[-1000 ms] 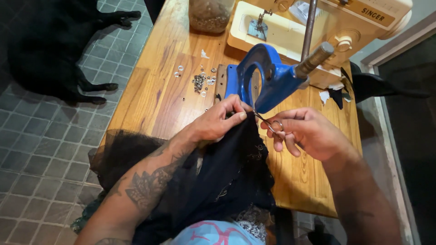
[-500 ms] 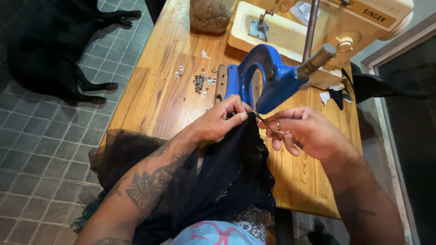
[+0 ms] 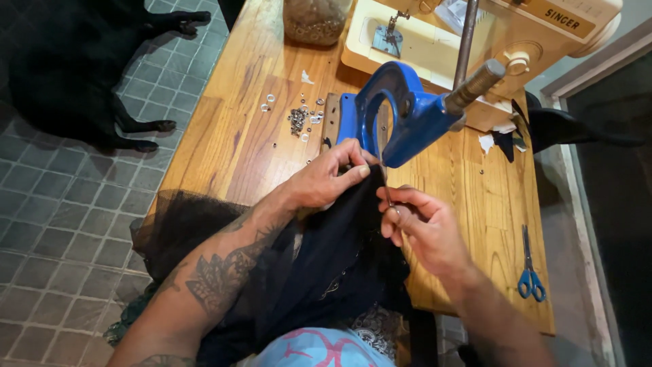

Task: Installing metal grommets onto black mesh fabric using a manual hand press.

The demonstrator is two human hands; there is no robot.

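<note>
Black fabric pinched by left hand; right hand holds thin tool.

A wooden bench of glued planks carries everything. At its far edge stand a cream sewing machine and, beside it toward the far left corner, a jar of brownish bits. A blue hand press sits mid-bench, with a scatter of small metal eyelets just left of it. Blue-handled scissors lie near the right edge. Black fabric drapes over the near edge. Scraps of white and black cloth lie by the machine's base.
</note>
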